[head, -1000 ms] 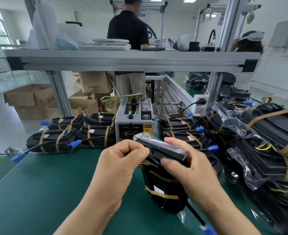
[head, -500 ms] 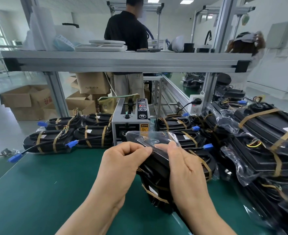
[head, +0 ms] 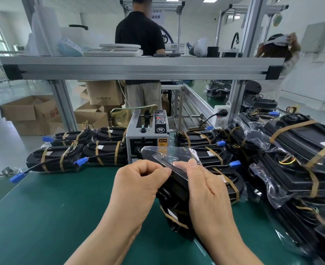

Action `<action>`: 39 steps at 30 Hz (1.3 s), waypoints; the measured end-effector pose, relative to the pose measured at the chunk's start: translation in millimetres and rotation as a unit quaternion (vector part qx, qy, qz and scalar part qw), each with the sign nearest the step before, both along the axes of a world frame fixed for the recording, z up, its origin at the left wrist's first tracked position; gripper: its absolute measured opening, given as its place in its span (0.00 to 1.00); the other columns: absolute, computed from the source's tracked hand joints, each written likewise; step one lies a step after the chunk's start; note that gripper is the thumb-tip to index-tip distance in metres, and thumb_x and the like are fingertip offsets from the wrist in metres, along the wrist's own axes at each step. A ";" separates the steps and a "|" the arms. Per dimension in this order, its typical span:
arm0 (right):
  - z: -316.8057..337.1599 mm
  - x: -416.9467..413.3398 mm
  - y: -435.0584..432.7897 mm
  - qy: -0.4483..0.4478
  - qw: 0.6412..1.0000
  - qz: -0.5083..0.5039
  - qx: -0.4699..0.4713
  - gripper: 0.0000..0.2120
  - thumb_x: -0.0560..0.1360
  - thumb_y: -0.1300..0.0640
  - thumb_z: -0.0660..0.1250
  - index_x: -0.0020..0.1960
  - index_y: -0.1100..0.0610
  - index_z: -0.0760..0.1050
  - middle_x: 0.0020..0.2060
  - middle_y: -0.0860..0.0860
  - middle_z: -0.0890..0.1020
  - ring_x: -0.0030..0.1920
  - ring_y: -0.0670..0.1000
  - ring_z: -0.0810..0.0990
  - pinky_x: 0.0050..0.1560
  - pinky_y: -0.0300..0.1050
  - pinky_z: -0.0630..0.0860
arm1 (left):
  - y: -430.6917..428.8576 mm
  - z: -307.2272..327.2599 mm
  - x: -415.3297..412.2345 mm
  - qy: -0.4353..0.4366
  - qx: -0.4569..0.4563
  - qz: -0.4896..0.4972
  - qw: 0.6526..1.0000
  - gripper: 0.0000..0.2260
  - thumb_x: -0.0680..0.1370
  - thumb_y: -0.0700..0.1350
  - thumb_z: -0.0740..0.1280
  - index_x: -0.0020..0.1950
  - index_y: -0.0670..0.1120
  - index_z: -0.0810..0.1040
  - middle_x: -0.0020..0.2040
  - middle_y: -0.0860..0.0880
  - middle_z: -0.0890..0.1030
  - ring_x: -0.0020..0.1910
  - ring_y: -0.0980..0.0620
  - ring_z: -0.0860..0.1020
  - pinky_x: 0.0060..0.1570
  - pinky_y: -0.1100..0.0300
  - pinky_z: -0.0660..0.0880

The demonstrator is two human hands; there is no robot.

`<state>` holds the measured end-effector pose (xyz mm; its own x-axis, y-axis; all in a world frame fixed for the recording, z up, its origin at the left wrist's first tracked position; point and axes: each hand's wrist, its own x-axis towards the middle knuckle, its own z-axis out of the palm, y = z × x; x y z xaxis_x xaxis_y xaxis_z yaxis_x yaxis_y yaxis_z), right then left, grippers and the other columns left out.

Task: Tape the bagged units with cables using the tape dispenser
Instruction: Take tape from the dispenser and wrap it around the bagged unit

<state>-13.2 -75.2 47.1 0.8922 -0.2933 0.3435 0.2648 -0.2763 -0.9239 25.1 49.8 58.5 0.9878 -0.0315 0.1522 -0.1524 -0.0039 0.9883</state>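
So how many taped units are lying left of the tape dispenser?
4, in two rows: back-left unit, back-right unit beside the tape dispenser, front-left unit, front-right unit. Others may be hidden underneath.

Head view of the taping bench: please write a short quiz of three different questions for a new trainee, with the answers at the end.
1. True or false: the tape dispenser stands on the green bench behind the bagged unit that is being held.
2. What do the left hand and the right hand hold? A) a cardboard box B) the bagged unit C) a blue connector
3. Fill in: the tape strips round the finished units beside the dispenser are ____ in colour.
Key: 1 true; 2 B; 3 brown.
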 end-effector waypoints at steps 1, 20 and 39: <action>0.3 -0.1 -0.1 -0.002 1.000 0.001 0.000 0.25 0.84 0.45 0.54 0.47 0.61 0.81 0.43 0.49 0.84 0.44 0.48 0.80 0.41 0.37 0.74 | 0.2 -0.3 0.2 -0.001 0.003 0.002 1.000 0.05 0.71 0.43 0.74 0.35 0.46 0.84 0.33 0.44 0.84 0.32 0.50 0.80 0.40 0.53 0.79; -4.0 1.3 0.5 0.004 1.000 0.029 0.007 0.30 0.78 0.39 0.51 0.48 0.62 0.81 0.41 0.56 0.85 0.44 0.56 0.82 0.46 0.53 0.78 | -2.2 -7.8 1.5 0.011 0.015 0.090 0.996 0.15 0.62 0.54 0.77 0.45 0.54 0.78 0.41 0.55 0.77 0.36 0.60 0.75 0.36 0.67 0.70; -5.0 0.8 -4.4 -0.048 0.998 0.009 0.043 0.22 0.79 0.44 0.53 0.40 0.45 0.84 0.39 0.39 0.86 0.44 0.40 0.83 0.40 0.28 0.74 | -0.8 -9.5 8.0 -0.024 0.054 0.032 0.998 0.17 0.63 0.50 0.82 0.47 0.56 0.79 0.47 0.55 0.77 0.38 0.64 0.72 0.40 0.70 0.71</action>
